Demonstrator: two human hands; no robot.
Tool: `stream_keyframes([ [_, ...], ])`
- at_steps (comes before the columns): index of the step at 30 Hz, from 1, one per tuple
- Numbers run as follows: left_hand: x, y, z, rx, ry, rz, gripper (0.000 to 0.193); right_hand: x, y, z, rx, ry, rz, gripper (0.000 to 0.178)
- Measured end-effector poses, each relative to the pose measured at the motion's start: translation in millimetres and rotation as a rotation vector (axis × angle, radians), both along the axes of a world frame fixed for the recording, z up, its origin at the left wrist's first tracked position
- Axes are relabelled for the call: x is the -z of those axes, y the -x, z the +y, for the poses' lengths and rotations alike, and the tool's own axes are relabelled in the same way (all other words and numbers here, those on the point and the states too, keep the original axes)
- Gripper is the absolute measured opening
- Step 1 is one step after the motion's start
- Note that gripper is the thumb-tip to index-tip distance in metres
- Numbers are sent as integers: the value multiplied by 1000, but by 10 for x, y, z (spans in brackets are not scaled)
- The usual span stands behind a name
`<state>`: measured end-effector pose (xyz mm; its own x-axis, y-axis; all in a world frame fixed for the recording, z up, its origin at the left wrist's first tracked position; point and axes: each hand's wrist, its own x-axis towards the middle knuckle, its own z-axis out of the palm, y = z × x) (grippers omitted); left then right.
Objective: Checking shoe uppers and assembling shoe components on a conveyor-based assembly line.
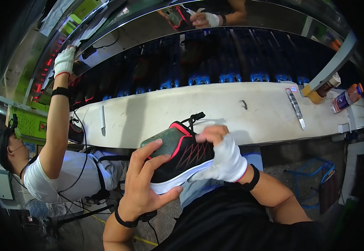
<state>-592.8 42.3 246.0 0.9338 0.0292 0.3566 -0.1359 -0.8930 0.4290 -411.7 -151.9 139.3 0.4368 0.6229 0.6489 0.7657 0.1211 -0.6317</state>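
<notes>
A black shoe (pixel 186 161) with red trim, red criss-cross stitching and a white sole is held in front of me, just off the near edge of the workbench. A green shoe last (pixel 165 142) fills its opening, and black laces (pixel 195 118) stick up past the collar. My bare left hand (pixel 142 178) grips the left end, fingers over the last and thumb against the sole. My right hand (pixel 228 157), in a white glove with bare fingertips, holds the other end. Its thumb lies along the sole, and its curled fingers, slightly blurred, are by the laces.
The pale workbench (pixel 169 100) carries a white blade-like tool (pixel 102 121), a wrapped-handle knife (pixel 295 108), a dark scrap (pixel 243 104) and a bottle (pixel 346 99). Behind runs a dark conveyor with blue parts (pixel 200 78). A co-worker (pixel 60 171) reaches up at left. A blue-framed stool (pixel 316 180) stands right.
</notes>
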Motion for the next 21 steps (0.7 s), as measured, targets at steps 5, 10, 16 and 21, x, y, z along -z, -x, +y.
stream_keyframes([
  [5, -216, -24, -158, 123, -68, 34, 89, 113, -127, -116, -96, 163, 185, 122],
  [10, -501, -352, -519, 452, 79, -556, 63, 528, -190, -683, 271, -34, 457, 72],
  [16, -541, -566, -1035, 458, 157, -990, 45, 307, 148, -1369, 114, -718, 1364, 52],
  [21, -835, -427, -297, 723, 236, -112, 23, 33, 322, -1618, 282, -489, 948, 55],
])
